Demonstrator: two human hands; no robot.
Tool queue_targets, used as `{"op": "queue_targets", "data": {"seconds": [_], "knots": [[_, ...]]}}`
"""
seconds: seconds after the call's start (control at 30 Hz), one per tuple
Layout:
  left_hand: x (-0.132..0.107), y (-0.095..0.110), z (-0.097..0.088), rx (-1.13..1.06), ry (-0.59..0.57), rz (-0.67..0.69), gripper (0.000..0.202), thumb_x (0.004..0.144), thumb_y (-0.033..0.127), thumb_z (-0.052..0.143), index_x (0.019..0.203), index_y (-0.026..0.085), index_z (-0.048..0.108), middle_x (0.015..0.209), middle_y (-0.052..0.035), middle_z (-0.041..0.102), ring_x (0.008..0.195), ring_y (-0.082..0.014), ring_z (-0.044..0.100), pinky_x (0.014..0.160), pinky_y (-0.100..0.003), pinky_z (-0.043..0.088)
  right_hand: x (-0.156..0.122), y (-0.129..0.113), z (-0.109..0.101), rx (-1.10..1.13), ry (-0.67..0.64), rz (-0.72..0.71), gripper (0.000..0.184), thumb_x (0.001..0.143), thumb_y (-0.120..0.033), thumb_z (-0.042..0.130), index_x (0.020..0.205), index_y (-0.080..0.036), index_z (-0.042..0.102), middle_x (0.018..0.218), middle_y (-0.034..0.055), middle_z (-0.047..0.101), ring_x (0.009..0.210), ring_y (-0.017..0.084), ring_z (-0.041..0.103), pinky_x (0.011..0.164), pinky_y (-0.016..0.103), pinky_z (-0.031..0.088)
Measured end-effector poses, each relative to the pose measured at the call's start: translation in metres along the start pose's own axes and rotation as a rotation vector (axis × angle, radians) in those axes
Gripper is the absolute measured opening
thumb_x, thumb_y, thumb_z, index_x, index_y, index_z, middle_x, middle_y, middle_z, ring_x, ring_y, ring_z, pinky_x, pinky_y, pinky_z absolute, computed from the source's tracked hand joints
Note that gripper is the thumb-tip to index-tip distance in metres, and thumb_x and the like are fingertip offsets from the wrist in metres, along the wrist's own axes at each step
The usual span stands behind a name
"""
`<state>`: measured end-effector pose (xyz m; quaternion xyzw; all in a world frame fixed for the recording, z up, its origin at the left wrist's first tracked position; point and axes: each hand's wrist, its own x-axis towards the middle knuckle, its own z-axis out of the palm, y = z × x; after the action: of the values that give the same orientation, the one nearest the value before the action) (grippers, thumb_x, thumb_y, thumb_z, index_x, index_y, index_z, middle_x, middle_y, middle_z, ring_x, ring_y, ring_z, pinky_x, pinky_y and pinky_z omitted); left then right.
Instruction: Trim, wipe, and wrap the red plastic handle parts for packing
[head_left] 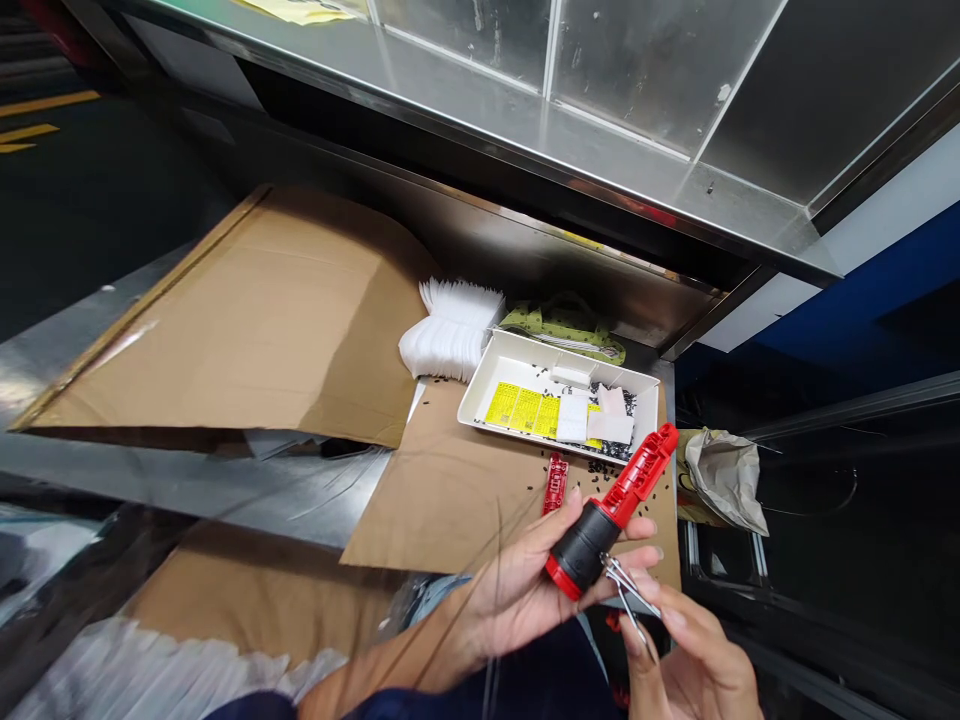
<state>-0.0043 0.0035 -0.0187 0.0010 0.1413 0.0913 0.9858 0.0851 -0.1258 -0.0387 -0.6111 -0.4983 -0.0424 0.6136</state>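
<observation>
My left hand [525, 585] is wrapped around a red and black tool-like part [611, 510], gripping its black cylindrical base with the red end pointing up and right. My right hand [690, 665] sits just below it and pinches thin metal tweezers [628, 592], whose tips touch the red rim of the base. A second small red part [555, 483] lies on the cardboard sheet [457, 490] just above my left hand.
A white tray [517, 365] with yellow labels, white slips and small black bits sits behind. A fanned stack of white pieces [450, 330], a large brown cardboard flap [247, 320], crumpled paper [724, 475] at right and a steel shelf [525, 120] overhead surround it.
</observation>
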Motion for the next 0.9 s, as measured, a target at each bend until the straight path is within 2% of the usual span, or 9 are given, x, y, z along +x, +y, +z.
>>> {"op": "queue_targets", "data": {"seconds": [0.17, 0.4, 0.6, 0.73, 0.8, 0.87, 0.9], "knots": [[0.0, 0.001, -0.001, 0.006, -0.004, 0.005, 0.037, 0.096, 0.034, 0.055, 0.114, 0.005, 0.069, 0.116, -0.0138, 0.073, 0.104, -0.023, 0.07, 0.087, -0.027, 0.055, 0.001, -0.002, 0.006, 0.006, 0.03, -0.018, 0.041, 0.075, 0.002, 0.071, 0.109, -0.017, 0.062, 0.098, 0.0041, 0.075, 0.085, 0.018, 0.074, 0.075, 0.028, 0.063], [-0.001, -0.001, -0.003, 0.05, 0.001, 0.04, 0.036, 0.096, 0.034, 0.056, 0.117, 0.008, 0.068, 0.118, -0.0145, 0.072, 0.102, -0.0225, 0.07, 0.088, -0.028, 0.053, 0.002, -0.005, 0.012, -0.016, 0.059, 0.002, 0.037, 0.076, 0.002, 0.071, 0.107, -0.016, 0.062, 0.097, 0.0038, 0.075, 0.085, 0.018, 0.074, 0.075, 0.028, 0.063], [-0.001, -0.003, -0.006, 0.076, -0.022, 0.039, 0.043, 0.099, 0.04, 0.047, 0.117, 0.007, 0.069, 0.122, -0.0158, 0.07, 0.107, -0.0227, 0.069, 0.089, -0.028, 0.053, -0.001, -0.005, 0.008, -0.014, 0.067, 0.043, 0.023, 0.083, -0.008, 0.071, 0.101, -0.02, 0.063, 0.089, 0.0017, 0.076, 0.079, 0.017, 0.074, 0.07, 0.027, 0.062], [0.0, -0.002, -0.006, 0.041, -0.032, 0.029, 0.04, 0.099, 0.036, 0.048, 0.114, 0.006, 0.07, 0.118, -0.0152, 0.071, 0.108, -0.0236, 0.069, 0.093, -0.03, 0.052, -0.004, -0.004, -0.007, -0.005, 0.274, 0.152, 0.022, 0.084, -0.021, 0.073, 0.103, -0.023, 0.061, 0.088, 0.0012, 0.073, 0.073, 0.018, 0.073, 0.063, 0.029, 0.061], [0.0, -0.001, -0.007, 0.03, -0.016, 0.032, 0.038, 0.098, 0.035, 0.052, 0.115, 0.007, 0.07, 0.117, -0.0143, 0.072, 0.106, -0.0233, 0.069, 0.091, -0.032, 0.054, -0.003, 0.006, -0.014, -0.068, 0.359, 0.249, 0.026, 0.084, -0.025, 0.073, 0.107, -0.021, 0.061, 0.093, 0.0036, 0.072, 0.076, 0.018, 0.072, 0.067, 0.029, 0.059], [0.0, 0.001, -0.01, 0.036, 0.017, 0.057, 0.035, 0.097, 0.034, 0.054, 0.115, 0.009, 0.069, 0.117, -0.0128, 0.071, 0.1, -0.0215, 0.07, 0.087, -0.033, 0.056, -0.002, 0.029, -0.017, -0.175, 0.28, 0.371, 0.029, 0.086, -0.029, 0.071, 0.111, -0.019, 0.061, 0.096, 0.0063, 0.071, 0.081, 0.019, 0.071, 0.072, 0.029, 0.057], [-0.001, 0.002, -0.012, 0.048, 0.037, 0.085, 0.034, 0.096, 0.033, 0.055, 0.115, 0.009, 0.069, 0.117, -0.0125, 0.071, 0.098, -0.0206, 0.07, 0.087, -0.033, 0.056, -0.003, 0.045, -0.016, -0.251, 0.18, 0.438, 0.03, 0.087, -0.033, 0.069, 0.112, -0.017, 0.061, 0.096, 0.0075, 0.071, 0.082, 0.02, 0.071, 0.074, 0.03, 0.056]]}}
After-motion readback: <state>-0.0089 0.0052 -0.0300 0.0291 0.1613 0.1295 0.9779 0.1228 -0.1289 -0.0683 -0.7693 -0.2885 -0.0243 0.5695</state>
